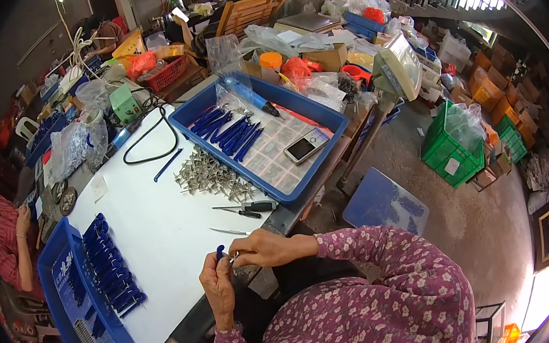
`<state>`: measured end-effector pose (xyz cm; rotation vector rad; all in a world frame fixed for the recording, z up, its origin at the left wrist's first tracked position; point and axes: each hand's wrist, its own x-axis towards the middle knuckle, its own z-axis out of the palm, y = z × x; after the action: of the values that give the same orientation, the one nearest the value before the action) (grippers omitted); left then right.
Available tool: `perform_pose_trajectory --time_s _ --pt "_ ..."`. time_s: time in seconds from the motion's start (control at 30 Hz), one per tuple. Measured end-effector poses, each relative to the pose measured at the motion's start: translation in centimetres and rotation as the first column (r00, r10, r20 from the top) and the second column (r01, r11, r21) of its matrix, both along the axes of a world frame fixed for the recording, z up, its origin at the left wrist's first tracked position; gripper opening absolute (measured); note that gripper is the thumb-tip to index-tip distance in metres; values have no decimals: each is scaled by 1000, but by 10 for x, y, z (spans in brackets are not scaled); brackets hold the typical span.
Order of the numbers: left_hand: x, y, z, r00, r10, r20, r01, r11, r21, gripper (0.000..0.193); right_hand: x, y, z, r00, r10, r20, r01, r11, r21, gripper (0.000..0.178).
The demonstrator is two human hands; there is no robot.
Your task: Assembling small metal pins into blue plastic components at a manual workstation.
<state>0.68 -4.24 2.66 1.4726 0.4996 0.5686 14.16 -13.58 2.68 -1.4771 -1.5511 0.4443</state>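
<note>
Both my hands meet at the front edge of the white-topped table. Between the closed fingers of my left hand (218, 286) is a slim dark-blue plastic piece (220, 251), its rounded tip poking up above the thumb. My right hand (262, 249) pinches a small shiny metal part (232, 258) against it; most of both is covered by my fingers. Just beyond lie a dark-handled screwdriver (258, 207) and a thin blade-like metal strip (229, 231). Farther off is a heap of small metal parts (212, 177), with a single blue stick-like piece (168, 165) beside it.
A blue tray (276, 188) holds blue pieces, a mobile phone (307, 146) and a blue cylindrical power tool (251, 96). Another blue tray (72, 237) stands left, beside a row of blue pieces (108, 267). A person in a striped shirt (6, 230) sits at far left.
</note>
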Motion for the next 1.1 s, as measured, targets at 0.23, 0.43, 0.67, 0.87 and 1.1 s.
perform_pose_trajectory --time_s 0.23,0.43,0.67,0.87,1.1 --pt "-3 3 6 999 -36 34 35 999 42 15 6 -2 -3 247 49 -968 -539 837 -95 30" --pt "2 -2 10 1000 10 -20 -9 996 91 15 2 -1 -12 274 51 -960 -429 900 -75 27" --pt "8 -4 3 998 70 0 -69 988 136 13 -7 1 -15 983 -97 -154 112 989 93 15" --pt "11 2 0 992 123 -30 -123 992 -11 18 -8 4 -17 941 -222 255 166 961 223 17" --pt "12 11 0 986 110 125 -31 857 -514 9 -15 16 -2 754 -140 -641 91 990 -109 32"
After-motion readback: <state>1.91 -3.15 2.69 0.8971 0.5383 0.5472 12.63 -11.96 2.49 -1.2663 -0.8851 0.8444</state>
